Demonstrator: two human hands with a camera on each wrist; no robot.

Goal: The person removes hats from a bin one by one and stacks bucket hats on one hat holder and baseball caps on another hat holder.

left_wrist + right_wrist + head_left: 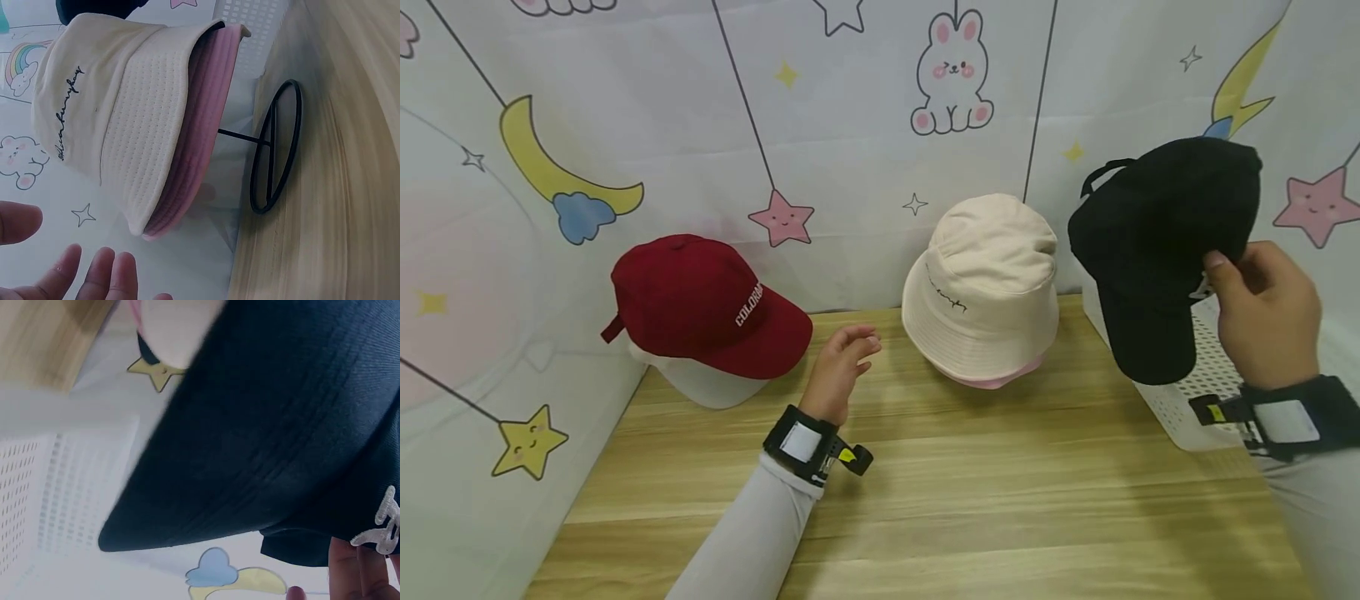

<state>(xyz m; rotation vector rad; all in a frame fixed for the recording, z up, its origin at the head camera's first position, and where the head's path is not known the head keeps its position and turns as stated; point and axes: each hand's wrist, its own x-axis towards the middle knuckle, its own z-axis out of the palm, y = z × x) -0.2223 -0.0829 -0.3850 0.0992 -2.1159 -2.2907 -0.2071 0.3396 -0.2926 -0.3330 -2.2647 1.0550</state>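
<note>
My right hand [1270,312] pinches a black baseball cap [1172,217] by its crown, and the cap hangs brim down in front of a white basket. White embroidery on the cap shows beside the fingers in the right wrist view. My left hand [841,371] holds nothing; its fingers are loosely bent between the two hat stacks. To its left sits a red cap [688,300] with white lettering, over a white one [715,385]. On its right is a cream bucket hat [988,258] with black script, over a pink hat [203,137].
A black wire stand [275,147] holds up the bucket hats on the wooden table [925,500]. The white perforated basket [1210,367] stands at the right. Behind everything hangs a white cloth [850,125] printed with stars, moons and a rabbit.
</note>
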